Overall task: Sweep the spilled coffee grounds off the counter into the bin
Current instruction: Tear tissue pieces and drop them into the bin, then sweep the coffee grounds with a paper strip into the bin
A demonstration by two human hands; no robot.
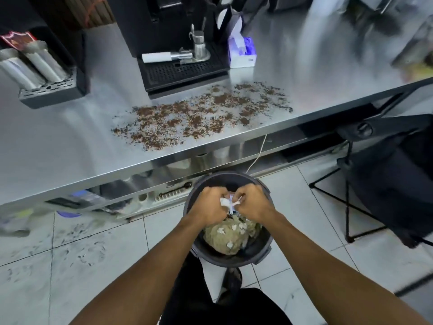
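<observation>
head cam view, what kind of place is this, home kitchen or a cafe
Most likely a cafe or coffee bar work area: a long stainless steel counter, a black coffee machine with a drip tray, and coffee grounds spilled across the counter.

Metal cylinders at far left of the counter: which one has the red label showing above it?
The right metal cylinder: the red label sits above its top end. The left metal cylinder lies closer to the frame edge, clear of the label.

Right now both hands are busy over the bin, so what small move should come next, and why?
Probably let go of the white scrap into the bin: both the left hand and right hand pinch it, while the coffee grounds lie unswept on the counter.
</observation>
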